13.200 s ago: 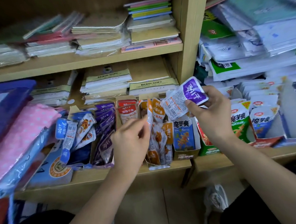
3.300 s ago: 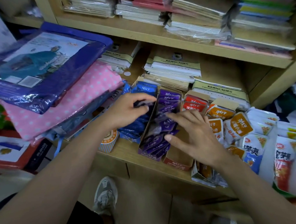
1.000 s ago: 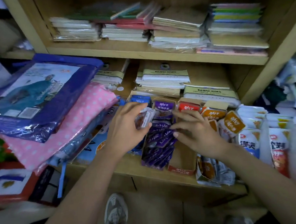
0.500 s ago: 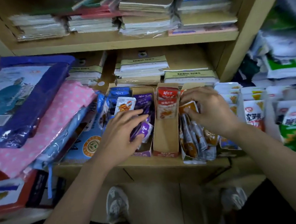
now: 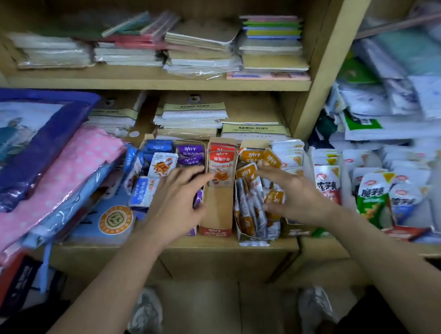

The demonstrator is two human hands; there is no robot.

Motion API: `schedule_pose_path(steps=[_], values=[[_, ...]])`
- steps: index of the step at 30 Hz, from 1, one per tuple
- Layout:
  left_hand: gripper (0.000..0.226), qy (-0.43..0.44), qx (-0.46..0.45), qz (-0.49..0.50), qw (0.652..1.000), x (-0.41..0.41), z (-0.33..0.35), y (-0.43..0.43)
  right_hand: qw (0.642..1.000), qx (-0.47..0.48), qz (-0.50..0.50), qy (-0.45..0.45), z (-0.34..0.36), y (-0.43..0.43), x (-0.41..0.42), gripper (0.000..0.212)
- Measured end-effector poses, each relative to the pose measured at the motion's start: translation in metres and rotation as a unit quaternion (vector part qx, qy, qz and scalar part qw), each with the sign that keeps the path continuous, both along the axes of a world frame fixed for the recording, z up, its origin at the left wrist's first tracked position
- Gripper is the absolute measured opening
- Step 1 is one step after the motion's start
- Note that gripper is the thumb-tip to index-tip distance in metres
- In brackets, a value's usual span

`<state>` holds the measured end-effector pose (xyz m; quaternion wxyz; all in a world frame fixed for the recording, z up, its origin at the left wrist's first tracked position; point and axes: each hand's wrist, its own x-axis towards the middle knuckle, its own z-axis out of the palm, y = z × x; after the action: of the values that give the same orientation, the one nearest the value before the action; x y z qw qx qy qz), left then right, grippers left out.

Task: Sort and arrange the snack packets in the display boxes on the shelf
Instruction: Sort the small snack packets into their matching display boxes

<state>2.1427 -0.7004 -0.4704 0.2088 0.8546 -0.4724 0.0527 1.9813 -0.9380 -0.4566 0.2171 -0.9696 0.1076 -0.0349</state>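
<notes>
Snack packets filed by colour into four narrow display boxes on the shelf, directly beneath both hands. Left hand released, grasping nothing, fingers straight and fanned across the purple packets, fingertips reaching the edge of the red packets; likely laid flat to press that row back and level. Right hand likewise released, fingers splayed over the orange packets, thumb low beside them, seemingly to steady the leaning ones; actual contact hard to tell. Between the hands, the red box: two red packets upright at the far end, labels forward, presumably for reading the flavour at a glance; near end bare cardboard. Past the left fingertips, two purple labels showing, one more peeking under the palm, others hidden. Under the right hand, three orange packets upright, then a packed bunch on edge, too tight to count. Outward from the left hand, about five blue packets, tipped and unsorted. Outward from the right hand, a fifth box of white packets, then taller pouches in red, green and blue.
</notes>
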Motion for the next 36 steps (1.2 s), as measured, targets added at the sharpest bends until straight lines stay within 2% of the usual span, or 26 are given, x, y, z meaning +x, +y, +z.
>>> schedule_pose_path(steps=[4, 8, 11, 14, 16, 18, 22, 25, 27, 30, 34, 36], values=[[0.063, -0.008, 0.003, -0.034, 0.999, -0.016, 0.006, -0.015, 0.997, 0.051, -0.015, -0.061, 0.004, -0.005, -0.017, 0.076], [0.057, 0.008, 0.004, -0.141, 0.990, -0.050, 0.006, -0.038, 0.991, 0.037, -0.075, -0.107, 0.002, 0.000, -0.053, 0.058], [0.063, 0.021, 0.036, -0.220, 0.975, -0.077, 0.001, -0.061, 0.990, -0.017, -0.091, -0.105, -0.010, 0.006, -0.085, 0.047], [0.076, -0.037, 0.097, -0.247, 0.963, -0.087, -0.007, -0.081, 0.987, -0.140, -0.054, -0.061, -0.029, 0.011, -0.112, 0.059], [0.078, -0.068, 0.107, -0.237, 0.963, -0.086, -0.013, -0.086, 0.982, -0.174, -0.046, -0.052, -0.040, 0.016, -0.123, 0.069], [0.078, -0.060, 0.091, -0.220, 0.969, -0.083, -0.016, -0.087, 0.981, -0.175, -0.047, -0.069, -0.048, 0.019, -0.128, 0.070], [0.066, -0.036, 0.041, -0.193, 0.980, -0.081, -0.019, -0.083, 0.972, -0.189, -0.068, -0.124, -0.052, 0.014, -0.126, 0.047], [0.048, -0.043, 0.006, -0.146, 0.988, -0.078, -0.018, -0.082, 0.970, -0.190, -0.031, -0.148, -0.051, 0.008, -0.123, 0.027], [0.041, -0.061, 0.010, -0.122, 0.991, -0.076, -0.018, -0.083, 0.973, -0.163, 0.000, -0.161, -0.050, 0.004, -0.126, 0.018], [0.036, -0.077, 0.018, -0.092, 0.993, -0.075, -0.021, -0.085, 0.978, -0.105, 0.015, -0.180, -0.053, 0.005, -0.132, 0.017], [0.027, -0.029, -0.121, -0.074, 0.989, -0.084, -0.018, -0.098, 0.973, -0.028, -0.027, -0.227, -0.058, 0.006, -0.134, 0.018], [0.025, -0.049, -0.155, -0.076, 0.984, -0.088, -0.014, -0.111, 0.964, -0.017, -0.049, -0.262, -0.058, 0.009, -0.135, 0.016]])
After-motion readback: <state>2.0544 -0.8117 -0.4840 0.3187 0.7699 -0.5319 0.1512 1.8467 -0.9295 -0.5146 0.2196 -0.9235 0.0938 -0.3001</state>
